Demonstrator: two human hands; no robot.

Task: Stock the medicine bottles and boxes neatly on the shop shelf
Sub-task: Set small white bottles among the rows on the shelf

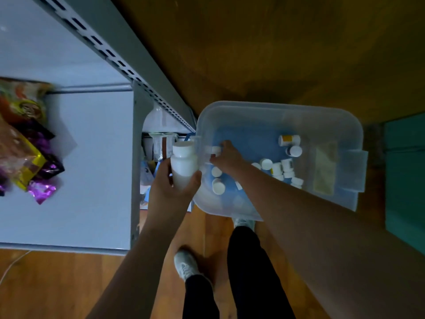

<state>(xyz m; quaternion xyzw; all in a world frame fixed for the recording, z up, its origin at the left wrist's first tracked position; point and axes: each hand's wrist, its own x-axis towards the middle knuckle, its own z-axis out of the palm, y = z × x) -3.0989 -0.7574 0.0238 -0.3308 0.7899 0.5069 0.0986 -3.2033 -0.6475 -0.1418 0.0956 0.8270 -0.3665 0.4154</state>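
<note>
My left hand (171, 187) is clamped around a large white bottle (184, 166) just beside the clear bin (276, 111), while my right hand (226, 157) closes on a small bottle (215, 150) inside it. I judge this the gathering step; next both go upright onto the grey shelf (92, 157).

Wooden floor (287, 54) runs across the scene, dim at the far side, lighter near. Foil snack packets (25, 143), purple, yellow and orange, lie heaped at the left edge. A grey perforated upright (119, 58) runs diagonally from far left toward centre. A teal panel (404, 180) stands at the right edge. Two grey shoes (186, 265) and dark trousers (250, 272) show near centre. A thin pale cord (11, 264) crosses the floor near left.
</note>
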